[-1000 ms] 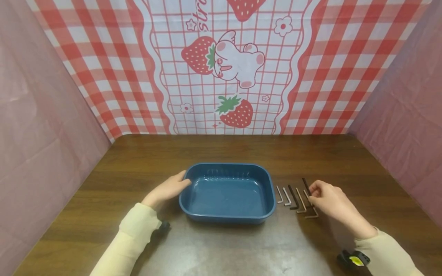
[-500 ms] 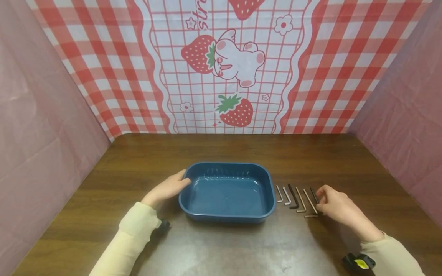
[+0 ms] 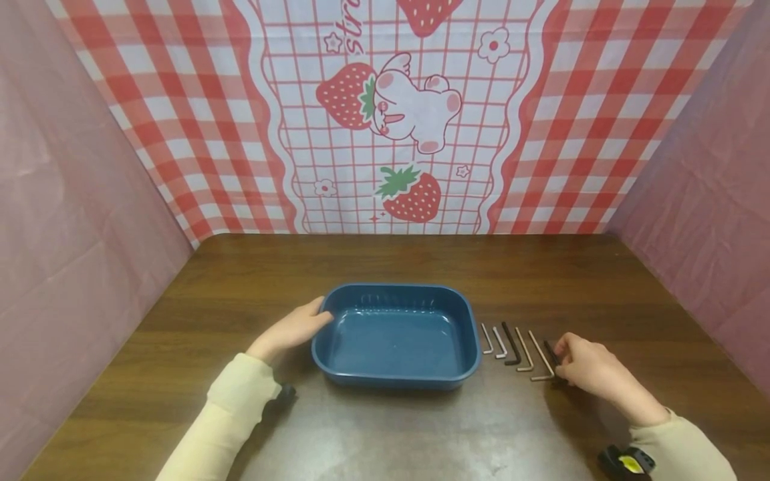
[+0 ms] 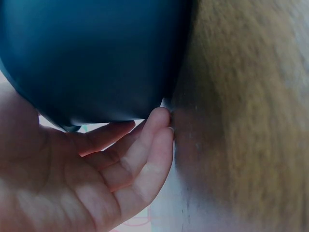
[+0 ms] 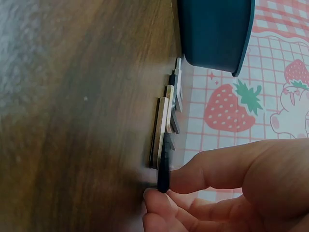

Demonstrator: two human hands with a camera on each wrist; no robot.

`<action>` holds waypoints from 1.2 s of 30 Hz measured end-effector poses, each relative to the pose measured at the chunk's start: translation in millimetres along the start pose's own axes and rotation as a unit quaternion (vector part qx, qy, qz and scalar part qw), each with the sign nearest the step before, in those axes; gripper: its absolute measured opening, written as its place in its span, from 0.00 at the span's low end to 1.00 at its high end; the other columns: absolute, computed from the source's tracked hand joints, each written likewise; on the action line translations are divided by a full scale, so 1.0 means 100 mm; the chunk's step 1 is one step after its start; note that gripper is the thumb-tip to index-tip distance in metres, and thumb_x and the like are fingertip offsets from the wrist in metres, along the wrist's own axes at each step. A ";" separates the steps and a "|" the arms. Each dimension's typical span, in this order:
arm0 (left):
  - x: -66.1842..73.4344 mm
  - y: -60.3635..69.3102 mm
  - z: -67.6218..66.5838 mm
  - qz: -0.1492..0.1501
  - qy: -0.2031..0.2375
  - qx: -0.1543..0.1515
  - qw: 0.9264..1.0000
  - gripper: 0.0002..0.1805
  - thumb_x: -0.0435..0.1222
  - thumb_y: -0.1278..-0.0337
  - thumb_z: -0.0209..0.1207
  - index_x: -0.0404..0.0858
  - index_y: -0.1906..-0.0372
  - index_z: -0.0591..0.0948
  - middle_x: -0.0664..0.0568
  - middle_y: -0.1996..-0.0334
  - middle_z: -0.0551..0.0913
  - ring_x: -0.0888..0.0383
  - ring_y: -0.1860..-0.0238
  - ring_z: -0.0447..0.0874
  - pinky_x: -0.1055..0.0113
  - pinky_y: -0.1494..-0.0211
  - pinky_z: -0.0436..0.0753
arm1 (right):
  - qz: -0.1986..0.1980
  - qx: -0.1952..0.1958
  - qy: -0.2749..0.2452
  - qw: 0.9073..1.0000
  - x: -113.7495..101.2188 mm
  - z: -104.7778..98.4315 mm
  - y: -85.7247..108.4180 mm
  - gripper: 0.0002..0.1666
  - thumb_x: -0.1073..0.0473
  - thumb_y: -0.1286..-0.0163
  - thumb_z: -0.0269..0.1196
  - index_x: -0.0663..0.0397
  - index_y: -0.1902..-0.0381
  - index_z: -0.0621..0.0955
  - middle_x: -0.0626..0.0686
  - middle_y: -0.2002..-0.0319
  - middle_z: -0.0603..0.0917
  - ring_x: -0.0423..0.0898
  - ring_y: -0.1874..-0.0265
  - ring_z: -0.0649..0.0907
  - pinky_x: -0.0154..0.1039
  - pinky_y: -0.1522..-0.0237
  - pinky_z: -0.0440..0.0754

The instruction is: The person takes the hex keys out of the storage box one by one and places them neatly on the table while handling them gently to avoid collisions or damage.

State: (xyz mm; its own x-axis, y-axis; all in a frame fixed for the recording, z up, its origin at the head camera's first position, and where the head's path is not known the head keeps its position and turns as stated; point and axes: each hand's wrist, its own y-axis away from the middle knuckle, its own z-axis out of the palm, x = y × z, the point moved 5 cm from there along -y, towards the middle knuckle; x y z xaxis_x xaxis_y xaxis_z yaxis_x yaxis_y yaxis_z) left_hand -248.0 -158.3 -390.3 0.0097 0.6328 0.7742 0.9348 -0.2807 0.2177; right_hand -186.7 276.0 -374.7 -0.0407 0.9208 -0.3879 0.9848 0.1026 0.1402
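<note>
A blue rectangular tray (image 3: 394,344) stands mid-table, with nothing in it. My left hand (image 3: 291,334) holds its left end, thumb over the rim and fingers against the outer wall in the left wrist view. My right hand (image 3: 592,366) pinches a black hex key (image 5: 164,169) between thumb and fingers, low at the table; the hand hides part of it. Just left of this key lies a row of L-shaped hex keys: two small silver ones, a black hex key (image 3: 512,344), a gold-toned hex key (image 3: 525,350) and a bronze-toned hex key (image 3: 541,354).
The brown wooden table (image 3: 385,434) carries the tray and keys. Behind it hangs a red-and-white checked cloth (image 3: 415,133) with strawberries. Pink curtains stand at both sides. The row of keys lies close to the tray's right end.
My right hand has moved right and nearer me, bringing the black hex key from across the bronze-toned one to the row's right end. My left hand and the tray have not moved.
</note>
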 end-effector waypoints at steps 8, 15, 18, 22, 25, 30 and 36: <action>0.00 -0.01 0.00 0.002 0.000 0.005 1.000 0.24 0.42 0.39 0.44 0.36 0.39 0.65 0.43 0.45 0.73 0.51 0.45 0.70 0.50 0.40 0.67 | 0.008 0.002 0.013 1.000 0.02 0.00 0.00 0.12 0.62 0.50 0.60 0.60 0.67 0.72 0.46 0.83 0.74 0.41 0.84 0.73 0.37 0.80 0.65; -0.02 -0.01 0.01 0.002 0.005 0.009 1.000 0.24 0.42 0.39 0.44 0.37 0.40 0.66 0.44 0.46 0.73 0.51 0.46 0.70 0.50 0.39 0.67 | 0.012 0.001 0.019 1.000 0.03 0.03 -0.01 0.11 0.61 0.51 0.60 0.58 0.69 0.72 0.46 0.85 0.74 0.41 0.85 0.74 0.38 0.80 0.66; -0.02 -0.02 0.01 0.006 0.004 0.010 1.000 0.24 0.42 0.39 0.44 0.36 0.40 0.66 0.43 0.46 0.73 0.52 0.46 0.71 0.50 0.40 0.67 | 0.012 -0.001 0.022 1.000 0.03 0.04 -0.01 0.11 0.61 0.50 0.60 0.59 0.70 0.72 0.46 0.85 0.74 0.41 0.85 0.75 0.38 0.80 0.67; -0.02 -0.02 0.01 0.008 0.005 0.008 1.000 0.24 0.42 0.39 0.44 0.36 0.39 0.65 0.43 0.44 0.72 0.51 0.44 0.70 0.50 0.39 0.67 | 0.015 -0.004 0.021 1.000 0.04 0.04 -0.02 0.11 0.61 0.50 0.60 0.59 0.70 0.72 0.46 0.85 0.74 0.41 0.85 0.75 0.39 0.79 0.68; -0.02 -0.02 0.01 0.004 0.007 0.007 1.000 0.25 0.42 0.39 0.44 0.36 0.38 0.64 0.43 0.43 0.71 0.50 0.42 0.68 0.49 0.38 0.66 | 0.017 -0.003 0.019 1.000 0.04 0.03 -0.03 0.11 0.61 0.50 0.60 0.58 0.70 0.72 0.46 0.85 0.74 0.40 0.85 0.76 0.39 0.79 0.68; -0.03 -0.02 0.01 -0.002 0.007 0.007 1.000 0.26 0.42 0.39 0.44 0.36 0.38 0.64 0.43 0.43 0.71 0.49 0.42 0.68 0.49 0.38 0.65 | 0.016 -0.004 0.017 1.000 0.05 0.04 -0.02 0.11 0.60 0.50 0.60 0.58 0.70 0.72 0.46 0.85 0.75 0.40 0.85 0.76 0.39 0.79 0.67; -0.02 -0.02 0.01 -0.009 0.021 0.000 1.000 0.28 0.43 0.39 0.44 0.36 0.35 0.61 0.42 0.39 0.68 0.47 0.38 0.65 0.48 0.36 0.62 | 0.018 -0.013 0.030 0.999 0.05 -0.03 -0.05 0.09 0.57 0.44 0.57 0.59 0.71 0.72 0.47 0.84 0.76 0.41 0.84 0.77 0.40 0.78 0.70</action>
State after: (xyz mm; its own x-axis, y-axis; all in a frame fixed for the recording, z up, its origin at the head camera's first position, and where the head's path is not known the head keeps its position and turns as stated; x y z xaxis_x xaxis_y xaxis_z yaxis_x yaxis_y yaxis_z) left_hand -249.7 -157.7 -393.2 -0.0215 0.6073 0.7942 0.9349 -0.2694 0.2313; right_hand -192.4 281.2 -374.8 -0.0158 0.9449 -0.3268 0.9810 0.0778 0.1776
